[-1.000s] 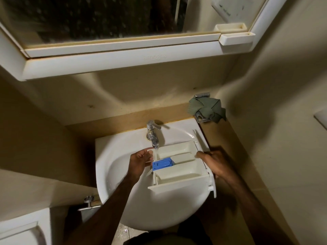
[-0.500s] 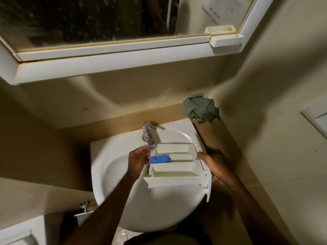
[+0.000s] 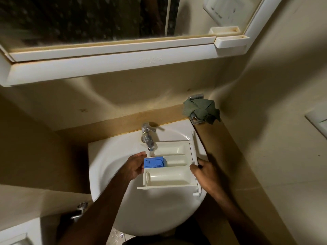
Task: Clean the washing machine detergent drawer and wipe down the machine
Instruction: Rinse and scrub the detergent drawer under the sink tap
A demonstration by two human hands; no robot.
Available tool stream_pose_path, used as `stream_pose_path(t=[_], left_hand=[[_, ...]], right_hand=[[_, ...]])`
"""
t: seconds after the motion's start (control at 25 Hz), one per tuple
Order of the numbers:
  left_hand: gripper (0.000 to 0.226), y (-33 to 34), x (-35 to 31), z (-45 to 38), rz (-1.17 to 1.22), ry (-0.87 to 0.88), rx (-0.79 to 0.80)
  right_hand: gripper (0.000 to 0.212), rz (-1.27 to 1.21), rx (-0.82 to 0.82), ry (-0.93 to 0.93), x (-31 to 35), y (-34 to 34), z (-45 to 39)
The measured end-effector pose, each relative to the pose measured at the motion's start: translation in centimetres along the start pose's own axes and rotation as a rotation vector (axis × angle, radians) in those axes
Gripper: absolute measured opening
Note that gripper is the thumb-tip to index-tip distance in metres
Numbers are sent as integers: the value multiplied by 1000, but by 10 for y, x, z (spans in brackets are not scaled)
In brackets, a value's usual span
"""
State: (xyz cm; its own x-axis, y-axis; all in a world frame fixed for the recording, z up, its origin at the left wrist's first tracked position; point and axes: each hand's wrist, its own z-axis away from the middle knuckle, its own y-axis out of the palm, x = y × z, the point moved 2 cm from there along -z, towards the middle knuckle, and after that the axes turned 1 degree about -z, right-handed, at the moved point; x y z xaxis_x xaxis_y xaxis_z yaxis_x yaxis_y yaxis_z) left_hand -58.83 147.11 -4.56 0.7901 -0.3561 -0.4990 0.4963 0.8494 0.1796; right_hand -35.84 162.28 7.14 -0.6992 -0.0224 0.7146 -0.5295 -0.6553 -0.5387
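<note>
A white detergent drawer (image 3: 169,175) with a blue insert (image 3: 153,162) hangs over the white sink (image 3: 109,156), held level under the chrome tap (image 3: 148,138). A thin stream of water falls from the tap onto the drawer's back left corner. My left hand (image 3: 133,167) grips the drawer's left end beside the blue insert. My right hand (image 3: 203,171) grips the right end, at the drawer's front panel. The washing machine is out of view.
A green cloth (image 3: 201,109) is draped over a metal fitting at the sink's back right corner. A mirror cabinet with a white shelf (image 3: 113,66) overhangs the sink. A beige wall stands close on the right. A valve (image 3: 80,209) sticks out low left.
The drawer has been turned level, so its compartments face up more squarely, and it sits a little further under the tap. Both hands keep their grips.
</note>
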Motion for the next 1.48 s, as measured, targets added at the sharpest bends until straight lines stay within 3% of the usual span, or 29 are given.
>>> stream_pose_path(t=[0.12, 0.36, 0.52, 0.72, 0.8, 0.92, 1.0, 1.08, 1.16, 1.36, 1.48], left_hand=[[34, -11, -16, -6, -92, -23, 13], [16, -13, -29, -3, -457, 125, -119], [30, -31, -40, -9, -455, 32, 68], [25, -38, -41, 0, -366, -14, 228], [25, -32, -39, 6, -464, 130, 50], [21, -23, -26, 39, -729, 628, -470], [20, -14, -7, 69, -903, 960, -655], [28, -4, 11, 82, -1172, 1260, -567], [40, 4, 25, 76, -1472, 1399, -412], [53, 13, 10, 54, -1735, 1181, -236], [51, 32, 0, 50, -1651, 1174, -43]], right_hand=[[26, -17, 14, -25, -10, 13, 1], [40, -27, -38, -7, -27, 34, 4], [43, -57, -64, -20, -31, 45, 8], [47, -38, -71, -43, -34, 50, 6], [49, -48, -70, -45, -36, 50, 6], [50, -62, -78, -57, -37, 55, 7], [53, -76, -83, -60, -40, 64, 8], [58, -104, -78, -53, -44, 76, 11], [61, -134, -79, -44, -45, 86, 12], [70, -124, -120, -62, -44, 99, 12], [68, -116, -123, -57, -43, 104, 13]])
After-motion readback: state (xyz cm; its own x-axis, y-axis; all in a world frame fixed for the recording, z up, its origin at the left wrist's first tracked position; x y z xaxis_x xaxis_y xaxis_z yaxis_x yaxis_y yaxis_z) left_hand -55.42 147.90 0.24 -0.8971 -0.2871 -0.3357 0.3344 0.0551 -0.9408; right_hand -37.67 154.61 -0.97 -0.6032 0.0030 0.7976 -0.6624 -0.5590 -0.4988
